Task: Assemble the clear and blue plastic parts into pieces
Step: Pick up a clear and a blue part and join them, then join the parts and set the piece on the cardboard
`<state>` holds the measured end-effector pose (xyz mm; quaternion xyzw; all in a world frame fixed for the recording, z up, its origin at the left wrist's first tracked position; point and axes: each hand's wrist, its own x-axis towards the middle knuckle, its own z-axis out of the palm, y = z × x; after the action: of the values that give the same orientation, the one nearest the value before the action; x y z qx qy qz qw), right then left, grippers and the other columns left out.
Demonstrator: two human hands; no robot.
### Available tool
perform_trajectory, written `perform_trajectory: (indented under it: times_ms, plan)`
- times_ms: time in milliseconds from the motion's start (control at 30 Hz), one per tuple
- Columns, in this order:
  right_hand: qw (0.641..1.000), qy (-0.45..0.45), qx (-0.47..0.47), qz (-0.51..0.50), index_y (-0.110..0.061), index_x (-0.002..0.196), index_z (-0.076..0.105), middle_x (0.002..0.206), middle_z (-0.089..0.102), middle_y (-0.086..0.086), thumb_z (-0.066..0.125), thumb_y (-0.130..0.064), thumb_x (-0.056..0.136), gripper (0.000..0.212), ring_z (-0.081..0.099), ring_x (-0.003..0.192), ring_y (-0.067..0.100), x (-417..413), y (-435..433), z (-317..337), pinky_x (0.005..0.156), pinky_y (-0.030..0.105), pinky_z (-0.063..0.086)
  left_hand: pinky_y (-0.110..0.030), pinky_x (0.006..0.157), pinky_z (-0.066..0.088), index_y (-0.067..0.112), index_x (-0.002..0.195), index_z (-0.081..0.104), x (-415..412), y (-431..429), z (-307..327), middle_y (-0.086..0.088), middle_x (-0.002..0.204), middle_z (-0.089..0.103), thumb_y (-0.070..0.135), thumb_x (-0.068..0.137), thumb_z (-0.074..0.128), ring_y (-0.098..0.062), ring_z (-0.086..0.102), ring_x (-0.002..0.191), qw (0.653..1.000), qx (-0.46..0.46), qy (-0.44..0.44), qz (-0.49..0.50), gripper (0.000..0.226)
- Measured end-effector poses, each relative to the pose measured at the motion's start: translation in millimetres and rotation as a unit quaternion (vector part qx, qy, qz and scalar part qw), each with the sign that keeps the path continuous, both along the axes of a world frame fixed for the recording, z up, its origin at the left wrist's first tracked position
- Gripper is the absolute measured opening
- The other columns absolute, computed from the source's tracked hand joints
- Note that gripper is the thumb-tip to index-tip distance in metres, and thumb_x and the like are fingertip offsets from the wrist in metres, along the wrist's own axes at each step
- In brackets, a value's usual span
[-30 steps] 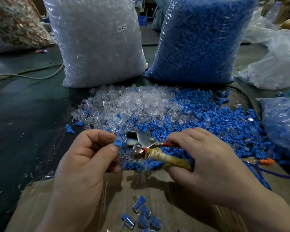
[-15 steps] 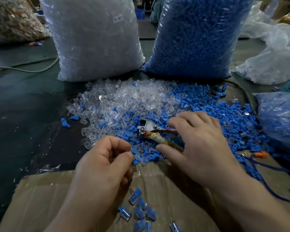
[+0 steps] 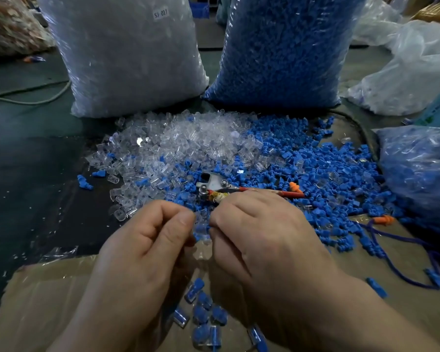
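Observation:
My left hand (image 3: 148, 252) and my right hand (image 3: 259, 240) meet over the near edge of the parts pile. Their thumbs and forefingers pinch a small blue part (image 3: 201, 228) between them; whether a clear part sits with it is hidden by the fingers. Loose clear parts (image 3: 188, 141) lie heaped at the back left, and loose blue parts (image 3: 320, 168) spread to the right. Several assembled blue-and-clear pieces (image 3: 203, 313) lie on the cardboard (image 3: 48, 301) below my hands. The metal crimping tool (image 3: 214, 184) with a red handle rests on the pile just beyond my right hand.
A big bag of clear parts (image 3: 127, 54) and a big bag of blue parts (image 3: 285, 49) stand behind the pile. Another bag of blue pieces (image 3: 422, 174) sits at the right. A blue cord with orange plugs (image 3: 384, 221) trails at the right. A dark mat (image 3: 31, 174) lies to the left.
My right hand has let the crimping tool down onto the pile and come in to meet the left. My left hand moved from beside the tool to the middle, pinching a part.

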<state>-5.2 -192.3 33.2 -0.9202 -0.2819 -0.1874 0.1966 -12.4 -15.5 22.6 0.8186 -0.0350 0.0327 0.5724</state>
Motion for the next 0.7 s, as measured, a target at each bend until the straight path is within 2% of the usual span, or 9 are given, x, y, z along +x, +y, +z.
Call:
perform_trajectory:
  times_ms: [167,233,267,333,367,433,533,600,700]
  plan:
    - [0.998,0.056,0.028,0.015,-0.017,0.079,0.058,0.073,0.053,-0.006,0.046,-0.029,0.095,0.024,0.047,0.067,0.013,-5.5,7.4,5.7,0.061,0.034,0.040,-0.019,0.040,0.038,0.023,0.076,0.065,4.3,7.5,-3.4,0.006,0.052,0.053,0.072,0.076,0.064,-0.006,0.046,0.045,0.994,-0.054,0.060,-0.067,0.049]
    - [0.976,0.182,0.111,-0.036,-0.021,0.073,0.054,0.066,0.053,-0.008,0.044,-0.037,0.091,0.026,0.048,0.062,0.007,-7.9,9.5,8.4,0.054,0.033,0.041,-0.021,0.039,0.038,0.026,0.080,0.068,5.0,9.6,-5.2,0.003,0.052,0.056,0.073,0.067,0.071,-0.010,0.048,0.044,0.990,-0.090,0.051,-0.094,0.048]
    - [0.936,0.293,0.192,-0.041,-0.021,0.070,0.053,0.063,0.054,-0.008,0.045,-0.039,0.087,0.026,0.048,0.058,0.006,-8.4,9.5,11.7,0.051,0.033,0.042,-0.023,0.040,0.041,0.027,0.084,0.069,5.2,10.6,-5.7,0.000,0.055,0.058,0.073,0.065,0.073,-0.012,0.050,0.045,0.987,-0.099,0.040,-0.120,0.049]
    - [0.809,0.495,0.316,-0.029,-0.021,0.063,0.055,0.057,0.052,-0.008,0.047,-0.037,0.081,0.025,0.048,0.052,0.009,-7.0,5.1,16.5,0.048,0.031,0.039,-0.026,0.045,0.047,0.028,0.089,0.070,3.8,14.0,-4.4,-0.007,0.062,0.064,0.071,0.067,0.074,-0.016,0.057,0.050,0.982,-0.086,0.021,-0.169,0.048]
    - [0.785,0.535,0.310,-0.026,-0.020,0.062,0.056,0.056,0.051,-0.005,0.048,-0.036,0.081,0.026,0.047,0.051,0.010,-6.4,1.9,18.9,0.048,0.029,0.039,-0.027,0.047,0.050,0.029,0.091,0.070,3.3,16.7,-3.1,-0.008,0.065,0.066,0.069,0.068,0.075,-0.017,0.060,0.052,0.982,-0.065,0.012,-0.179,0.046]
    - [0.846,0.491,0.200,-0.053,-0.014,0.068,0.057,0.056,0.052,-0.006,0.048,-0.037,0.087,0.031,0.046,0.049,0.008,-3.9,-3.0,18.2,0.048,0.031,0.040,-0.025,0.051,0.053,0.033,0.093,0.071,4.0,23.0,0.1,-0.003,0.071,0.070,0.062,0.068,0.075,-0.014,0.065,0.056,0.986,0.001,-0.001,-0.164,0.039]
    - [0.949,0.303,-0.012,-0.087,-0.019,0.074,0.053,0.064,0.057,-0.005,0.034,-0.052,0.089,0.040,0.050,0.054,0.008,-5.0,-3.7,14.2,0.053,0.034,0.046,-0.011,0.053,0.048,0.042,0.088,0.067,9.1,31.7,2.4,0.016,0.075,0.070,0.046,0.072,0.073,-0.004,0.065,0.063,0.973,0.175,-0.041,-0.142,0.017]
    - [0.960,0.241,-0.096,-0.102,-0.026,0.079,0.045,0.071,0.053,-0.009,0.034,-0.059,0.092,0.037,0.050,0.061,0.008,-7.1,-3.1,9.2,0.058,0.034,0.048,-0.014,0.057,0.051,0.044,0.088,0.063,10.1,31.3,3.5,0.024,0.080,0.067,0.046,0.074,0.069,0.000,0.064,0.069,0.954,0.251,-0.053,-0.153,0.014]
    - [0.963,0.207,-0.129,-0.114,-0.030,0.090,0.030,0.077,0.044,-0.010,0.039,-0.067,0.090,0.038,0.043,0.064,0.018,-7.5,-0.5,0.6,0.051,0.033,0.037,-0.018,0.056,0.050,0.044,0.086,0.060,7.4,24.2,2.4,0.025,0.085,0.064,0.054,0.069,0.055,0.000,0.062,0.072,0.935,0.284,-0.065,-0.202,0.020]
